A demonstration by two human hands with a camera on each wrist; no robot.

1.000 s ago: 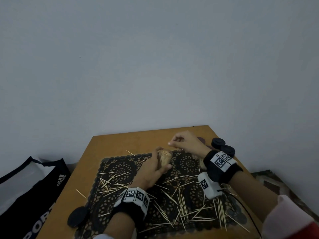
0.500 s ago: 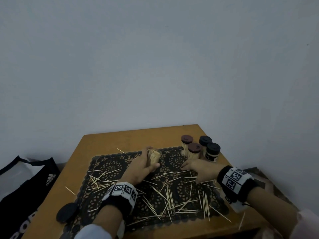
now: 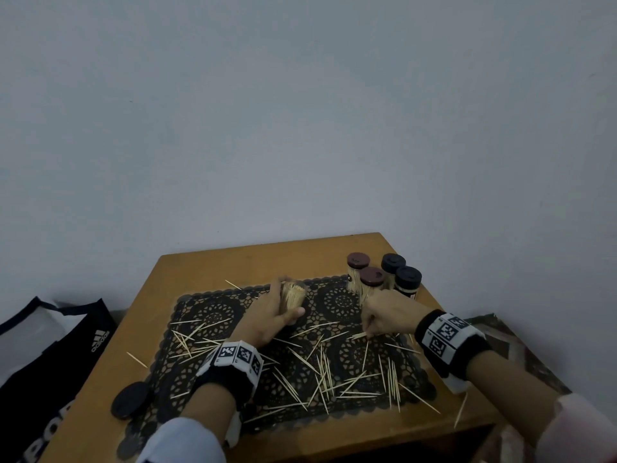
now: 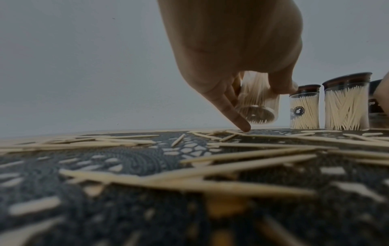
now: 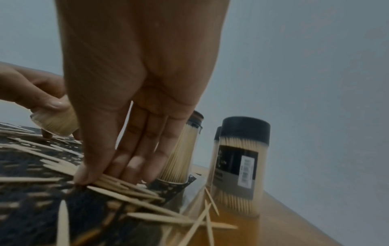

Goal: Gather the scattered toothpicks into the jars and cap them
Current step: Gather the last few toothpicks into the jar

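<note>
Table (image 3: 207, 272) wooden, against grey wall. Black bag (image 3: 50, 362) on floor left of it. Lace mat (image 3: 213, 315) covers table middle. Toothpicks (image 3: 320, 369) scattered over mat, few on bare wood. Four capped jars (image 3: 377, 282) upright at far right corner, full. Left hand (image 3: 267, 322) curled round open jar (image 3: 292, 295), tilted, held clear of mat, little finger touching mat. Right hand (image 3: 387, 317) fingers straight, pressing small cluster of toothpicks onto mat beside capped jars. Loose black cap (image 3: 130, 399) on table, near-left, touching mat edge.

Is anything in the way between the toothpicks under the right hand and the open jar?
Nothing visible. The right hand presses toothpicks on the black mat; the left hand holds the uncapped jar tilted nearby, with only mat and loose toothpicks between.
</note>
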